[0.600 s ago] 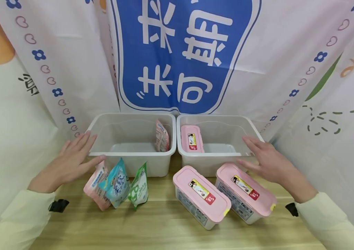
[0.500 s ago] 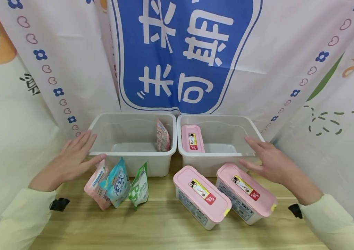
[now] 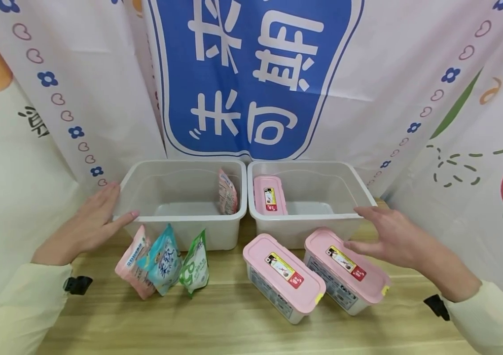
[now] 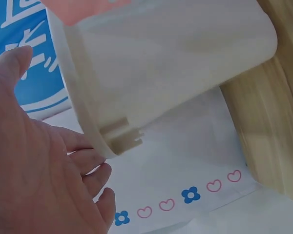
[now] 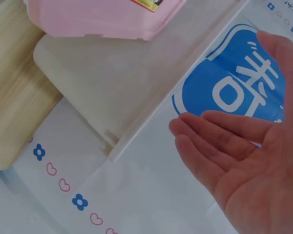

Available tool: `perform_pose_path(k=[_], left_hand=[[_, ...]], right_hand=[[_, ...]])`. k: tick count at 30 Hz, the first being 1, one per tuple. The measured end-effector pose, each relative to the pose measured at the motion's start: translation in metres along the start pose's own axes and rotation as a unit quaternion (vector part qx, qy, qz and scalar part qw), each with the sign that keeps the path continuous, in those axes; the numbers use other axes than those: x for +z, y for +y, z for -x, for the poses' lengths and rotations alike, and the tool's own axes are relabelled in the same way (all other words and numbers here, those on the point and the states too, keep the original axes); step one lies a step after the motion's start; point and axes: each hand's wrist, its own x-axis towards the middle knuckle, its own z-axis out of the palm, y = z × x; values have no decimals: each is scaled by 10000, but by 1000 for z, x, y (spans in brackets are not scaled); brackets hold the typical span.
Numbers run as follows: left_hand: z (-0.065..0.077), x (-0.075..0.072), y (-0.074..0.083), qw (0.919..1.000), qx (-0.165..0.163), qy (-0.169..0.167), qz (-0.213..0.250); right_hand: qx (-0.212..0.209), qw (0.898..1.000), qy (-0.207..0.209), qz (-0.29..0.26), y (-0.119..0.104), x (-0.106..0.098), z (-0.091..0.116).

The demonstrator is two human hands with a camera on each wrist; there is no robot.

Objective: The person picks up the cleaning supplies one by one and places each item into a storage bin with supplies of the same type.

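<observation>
My left hand is at the outer side of the left white bin, fingers straight and thumb spread. In the left wrist view its fingertips are right at the bin's rim. Nothing is in its grasp. Near its thumb stand a pink pouch, a blue pouch and a green pouch. My right hand holds nothing, its fingers extended beside the right white bin. Below its thumb lies a pink-lidded box, with a second pink-lidded box to its left.
Inside the left bin another pink pouch leans on the right wall. The right bin contains a pink-lidded box at its left end. Both bins stand side by side on the wooden table, against a printed cloth.
My right hand has drawn away from the right bin, toward the right and slightly nearer me. The left hand has shifted a little left. Pouches, boxes and bins have stayed put.
</observation>
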Motion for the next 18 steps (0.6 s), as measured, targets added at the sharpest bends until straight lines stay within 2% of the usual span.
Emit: perform_pose_path(k=[5,12,18], left_hand=[[-1,2,-7,9998,-147,-143,68],[-2,5,-10,9996,-206,-163,58],[-2,8,-11,9996,-193,-218,33]], right_hand=[[-3,9999,-91,44,-3,4,7],[-305,9994,-36,-159,-1,18,13],[-146,9996,-239,-63,-1,30,18]])
